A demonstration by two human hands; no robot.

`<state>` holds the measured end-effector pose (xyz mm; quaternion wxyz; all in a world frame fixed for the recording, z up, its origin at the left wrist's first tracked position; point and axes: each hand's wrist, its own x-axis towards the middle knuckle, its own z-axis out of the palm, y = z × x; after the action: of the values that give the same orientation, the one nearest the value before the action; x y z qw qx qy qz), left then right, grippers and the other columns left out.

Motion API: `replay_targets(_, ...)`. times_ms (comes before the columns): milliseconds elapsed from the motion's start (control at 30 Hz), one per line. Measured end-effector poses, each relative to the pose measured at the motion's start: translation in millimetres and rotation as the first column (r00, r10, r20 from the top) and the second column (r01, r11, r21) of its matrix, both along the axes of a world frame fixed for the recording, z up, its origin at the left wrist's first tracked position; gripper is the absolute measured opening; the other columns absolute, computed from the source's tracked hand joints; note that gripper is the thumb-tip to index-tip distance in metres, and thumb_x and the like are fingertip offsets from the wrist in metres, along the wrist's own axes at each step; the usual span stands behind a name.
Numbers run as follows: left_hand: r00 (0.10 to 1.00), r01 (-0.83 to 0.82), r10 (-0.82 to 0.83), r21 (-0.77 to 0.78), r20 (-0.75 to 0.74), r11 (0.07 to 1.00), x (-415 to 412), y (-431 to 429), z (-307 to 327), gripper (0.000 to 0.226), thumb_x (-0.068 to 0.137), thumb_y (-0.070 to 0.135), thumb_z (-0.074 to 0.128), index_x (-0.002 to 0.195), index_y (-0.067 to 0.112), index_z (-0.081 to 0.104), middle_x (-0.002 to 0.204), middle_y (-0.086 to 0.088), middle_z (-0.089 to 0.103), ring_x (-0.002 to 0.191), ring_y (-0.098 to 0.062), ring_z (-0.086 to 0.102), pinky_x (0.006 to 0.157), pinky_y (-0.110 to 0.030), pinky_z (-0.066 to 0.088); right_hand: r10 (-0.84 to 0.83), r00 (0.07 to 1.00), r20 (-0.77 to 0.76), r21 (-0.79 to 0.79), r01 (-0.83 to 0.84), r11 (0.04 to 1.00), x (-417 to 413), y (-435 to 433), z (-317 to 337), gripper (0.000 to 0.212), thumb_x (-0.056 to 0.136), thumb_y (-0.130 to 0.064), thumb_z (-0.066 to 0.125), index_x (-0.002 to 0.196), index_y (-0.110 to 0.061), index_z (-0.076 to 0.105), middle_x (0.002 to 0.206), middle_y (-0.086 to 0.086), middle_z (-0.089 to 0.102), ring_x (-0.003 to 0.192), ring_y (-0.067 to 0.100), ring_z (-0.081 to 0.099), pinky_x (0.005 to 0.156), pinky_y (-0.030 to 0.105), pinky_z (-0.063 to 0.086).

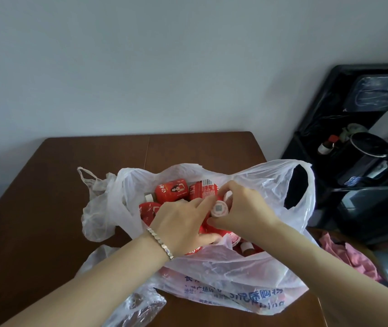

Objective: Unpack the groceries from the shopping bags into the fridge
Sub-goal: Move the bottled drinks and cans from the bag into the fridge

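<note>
on the brown table (46,185), the white plastic bag (247,267) lies open. inside it, the left hand (183,223) and right hand (245,208) both grip one white-capped red bottle (219,208) among the others.

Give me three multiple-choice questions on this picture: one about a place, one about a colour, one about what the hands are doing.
1. Where is the shopping bag? A floor; B brown table; C black shelf.
2. What colour are the labels on the bottles? A red; B green; C blue.
3. What are the left hand and right hand doing? A lying flat; B gripping bottles in the bag; C tying the bag.
Answers: B, the bag rests on the tabletop; A, the wrappers are red; B, fingers curl round bottles.
</note>
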<state>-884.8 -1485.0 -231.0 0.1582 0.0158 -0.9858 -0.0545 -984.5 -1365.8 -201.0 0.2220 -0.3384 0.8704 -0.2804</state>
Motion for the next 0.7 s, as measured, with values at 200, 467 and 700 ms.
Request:
replay_targets(200, 0.987, 0.084, -0.082, 0.005, -0.135, 0.996, -10, 14, -10, 0.041, 0.075, 0.053, 0.041, 0.108, 0.027, 0.047, 0.055, 0.009, 0.055, 0.038, -0.008, 0.051, 0.035, -0.015, 0.037, 0.032, 0.999, -0.012, -0.030, -0.032, 0.999, 6, 5, 4, 0.059, 0.073, -0.024, 0.076, 0.114, -0.014, 0.036, 0.074, -0.007, 0.058, 0.063, 0.005, 0.055, 0.047, 0.010, 0.037)
replay_targets(467, 0.970, 0.158, -0.168, -0.069, -0.177, 0.985, -14, 16, -22, 0.025, 0.078, 0.045, 0.054, 0.094, 0.025, 0.050, 0.054, 0.009, 0.056, 0.038, -0.008, 0.049, 0.034, -0.016, 0.037, 0.078, 0.976, 0.203, -0.035, -0.072, 0.997, -9, 25, 5, 0.046, 0.072, -0.024, 0.079, 0.105, -0.020, 0.046, 0.072, -0.008, 0.062, 0.061, 0.003, 0.057, 0.061, 0.017, 0.052)
replay_targets(700, 0.986, 0.107, -0.106, 0.006, -0.129, 0.994, -8, 14, -19, 0.027, 0.076, 0.046, 0.052, 0.086, 0.024, 0.041, 0.055, 0.011, 0.057, 0.042, -0.006, 0.052, 0.039, -0.013, 0.031, 0.004, 1.000, -0.009, 0.331, -0.001, 0.944, -56, 28, -28, 0.023, 0.089, -0.012, 0.054, 0.111, -0.018, 0.058, 0.102, -0.001, 0.063, 0.085, 0.014, 0.062, 0.070, 0.023, 0.053)
